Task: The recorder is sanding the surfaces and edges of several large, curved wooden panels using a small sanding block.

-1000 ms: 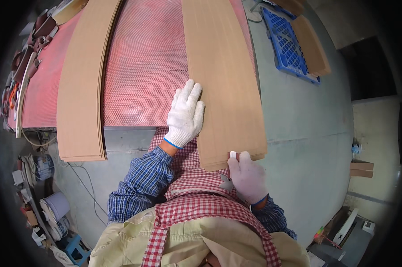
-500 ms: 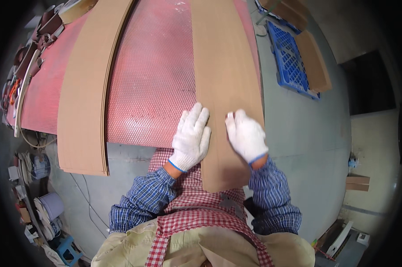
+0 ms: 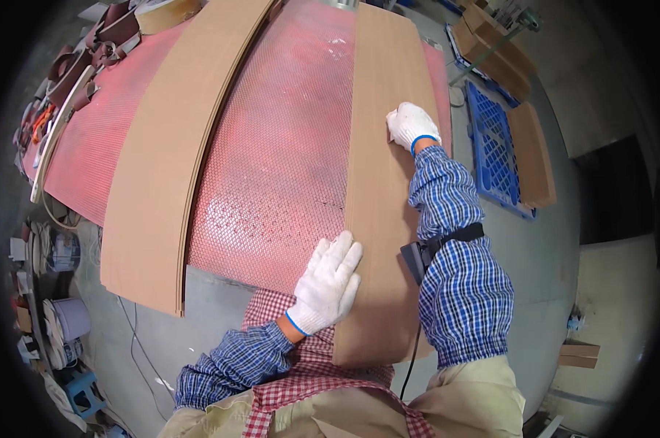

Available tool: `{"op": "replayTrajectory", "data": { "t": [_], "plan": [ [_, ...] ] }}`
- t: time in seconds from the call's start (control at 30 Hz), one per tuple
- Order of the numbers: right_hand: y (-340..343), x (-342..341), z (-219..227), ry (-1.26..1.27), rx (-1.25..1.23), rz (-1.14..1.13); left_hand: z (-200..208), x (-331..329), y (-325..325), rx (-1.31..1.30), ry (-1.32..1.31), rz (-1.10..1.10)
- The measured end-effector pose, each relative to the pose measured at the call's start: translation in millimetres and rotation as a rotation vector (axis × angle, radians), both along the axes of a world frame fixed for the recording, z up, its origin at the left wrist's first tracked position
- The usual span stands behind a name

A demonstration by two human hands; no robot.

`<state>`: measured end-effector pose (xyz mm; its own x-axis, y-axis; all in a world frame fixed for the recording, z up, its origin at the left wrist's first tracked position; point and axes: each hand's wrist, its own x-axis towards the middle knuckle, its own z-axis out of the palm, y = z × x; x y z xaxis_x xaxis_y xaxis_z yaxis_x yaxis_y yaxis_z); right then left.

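A long brown board (image 3: 381, 241), which looks layered along its left edge, lies lengthwise before me, its near end reaching past the table to my apron. My left hand (image 3: 326, 285), in a white knit glove, rests flat with fingers stretched across that left edge near the close end. Farther up the board, my gloved right hand (image 3: 412, 125) is closed and pressed to the surface. Whatever its fingers hold is hidden. A black strap with a dark box (image 3: 416, 261) sits on my right forearm.
The boards lie on a red, mesh-textured table (image 3: 271, 204). A stack of similar brown boards (image 3: 169, 160) lies to the left, overhanging the near edge. Brown rolls and belts (image 3: 70, 73) crowd the far left. On the floor at right is a blue pallet (image 3: 494, 150).
My right hand has slid away from me, far up the board, its arm now stretched out. The left hand stays at the board's left edge. The whole view has shifted.
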<state>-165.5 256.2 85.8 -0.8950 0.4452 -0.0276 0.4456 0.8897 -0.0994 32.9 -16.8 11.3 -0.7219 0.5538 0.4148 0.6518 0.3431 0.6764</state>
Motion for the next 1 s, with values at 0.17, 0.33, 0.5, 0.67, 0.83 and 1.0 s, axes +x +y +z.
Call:
{"op": "replayTrajectory", "data": {
  "t": [0.17,0.33,0.5,0.67,0.83,1.0],
  "plan": [
    [-3,10,9,-0.160,-0.067,0.053,0,-1,1,0.025,-0.002,-0.004],
    [-38,108,-4,0.017,-0.074,0.069,-2,2,1,0.037,0.008,0.003],
    [-95,234,-5,0.010,-0.085,0.119,-15,-2,3,0.081,0.019,0.001],
    [-151,336,14,-0.026,-0.107,0.098,-9,-7,4,0.047,-0.001,-0.009],
    [-179,397,9,-0.121,-0.009,0.179,-16,-7,0,0.052,0.041,-0.010],
    [-204,401,26,-0.147,-0.257,-0.024,-14,-5,0,0.021,0.034,-0.012]
  ]
}}
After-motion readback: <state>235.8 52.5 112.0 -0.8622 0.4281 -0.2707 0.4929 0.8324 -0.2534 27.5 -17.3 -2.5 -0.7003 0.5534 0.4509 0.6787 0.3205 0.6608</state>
